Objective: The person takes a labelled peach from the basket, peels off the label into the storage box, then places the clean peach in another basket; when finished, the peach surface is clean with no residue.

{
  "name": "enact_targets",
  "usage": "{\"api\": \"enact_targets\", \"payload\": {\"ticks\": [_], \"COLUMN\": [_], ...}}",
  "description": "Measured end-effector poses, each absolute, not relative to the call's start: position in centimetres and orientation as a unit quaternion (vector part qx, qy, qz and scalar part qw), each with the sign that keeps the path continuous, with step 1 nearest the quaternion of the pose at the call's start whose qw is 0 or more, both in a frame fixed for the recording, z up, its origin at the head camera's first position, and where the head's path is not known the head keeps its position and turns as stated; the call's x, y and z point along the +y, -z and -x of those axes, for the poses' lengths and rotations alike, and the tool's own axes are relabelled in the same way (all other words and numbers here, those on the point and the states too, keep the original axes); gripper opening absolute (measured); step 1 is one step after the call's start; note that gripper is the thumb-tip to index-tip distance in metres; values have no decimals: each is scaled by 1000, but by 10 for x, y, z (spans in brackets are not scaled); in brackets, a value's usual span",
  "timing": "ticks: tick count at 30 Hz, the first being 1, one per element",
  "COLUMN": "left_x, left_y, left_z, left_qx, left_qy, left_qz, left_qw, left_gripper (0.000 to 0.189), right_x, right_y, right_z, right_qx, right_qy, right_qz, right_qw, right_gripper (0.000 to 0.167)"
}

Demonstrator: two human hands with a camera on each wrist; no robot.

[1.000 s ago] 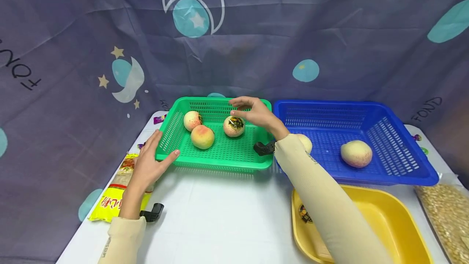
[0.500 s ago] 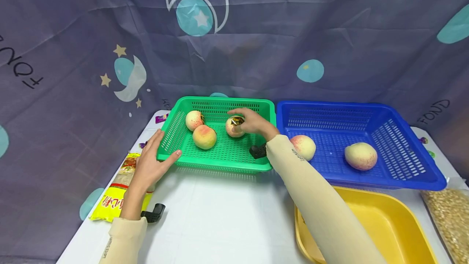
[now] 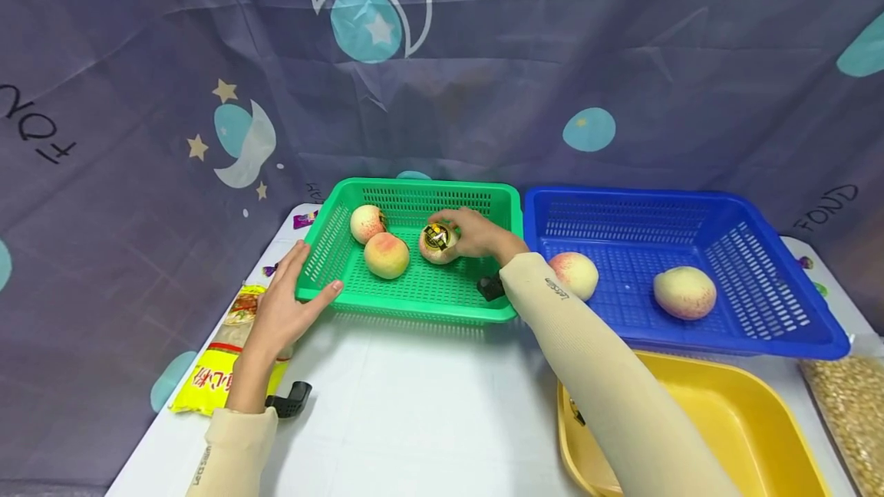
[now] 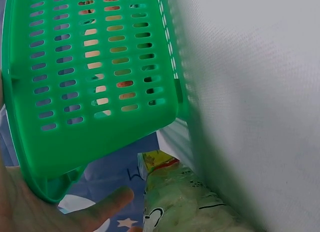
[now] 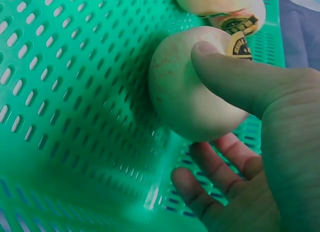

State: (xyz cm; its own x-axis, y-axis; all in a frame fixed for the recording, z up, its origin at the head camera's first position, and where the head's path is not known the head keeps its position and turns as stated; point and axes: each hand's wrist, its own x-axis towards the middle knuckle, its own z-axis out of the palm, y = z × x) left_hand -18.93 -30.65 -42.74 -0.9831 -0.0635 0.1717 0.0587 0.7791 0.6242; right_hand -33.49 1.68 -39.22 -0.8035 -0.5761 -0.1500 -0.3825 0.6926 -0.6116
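Observation:
In the green basket (image 3: 407, 316), my right hand (image 3: 476, 235) grips a pale pink-speckled peach (image 3: 437, 242) bearing a black and gold sticker. The right wrist view shows the thumb (image 5: 225, 71) laid across this peach and the other fingers around its far side. Two more peaches sit to its left: a stickered one (image 3: 366, 224) and a redder, yellowish one (image 3: 387, 255). My left hand (image 3: 282, 301) rests at the basket's left front corner, fingers extended and thumb spread. From the left wrist, the basket's slotted wall (image 4: 100, 91) shows close by.
Right of the green basket stands a blue basket (image 3: 621, 337) with two peaches (image 3: 684, 292). Before it is a yellow tub (image 3: 732, 420), partly covered by my right sleeve. A yellow food packet (image 3: 214, 378) lies left, a bag of grains (image 3: 846, 405) far right. Patterned cloth hangs behind.
My right hand came down onto the stickered peach and took hold of it. The peach has turned, its sticker now facing up and forward. My left hand stayed put.

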Motion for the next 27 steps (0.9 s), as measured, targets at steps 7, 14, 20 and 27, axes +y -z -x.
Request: {"api": "enact_targets", "payload": {"ticks": [7, 14, 20, 27], "left_x": [-306, -308, -309, -308], "left_y": [427, 426, 426, 427], "left_z": [190, 189, 189, 189], "left_qx": [-938, -936, -936, -935], "left_qy": [336, 339, 342, 344], "left_qz": [0, 1, 6, 5], "left_qw": [86, 88, 89, 87], "left_gripper": [93, 92, 92, 92], "right_x": [19, 17, 17, 17], "right_y": [391, 390, 392, 389], "right_z": [332, 331, 332, 331], "right_qx": [904, 900, 902, 902], "right_qy": [284, 275, 258, 259], "right_qz": [261, 270, 281, 277], "right_qw": [186, 202, 204, 206], "right_gripper": [71, 75, 79, 78]}}
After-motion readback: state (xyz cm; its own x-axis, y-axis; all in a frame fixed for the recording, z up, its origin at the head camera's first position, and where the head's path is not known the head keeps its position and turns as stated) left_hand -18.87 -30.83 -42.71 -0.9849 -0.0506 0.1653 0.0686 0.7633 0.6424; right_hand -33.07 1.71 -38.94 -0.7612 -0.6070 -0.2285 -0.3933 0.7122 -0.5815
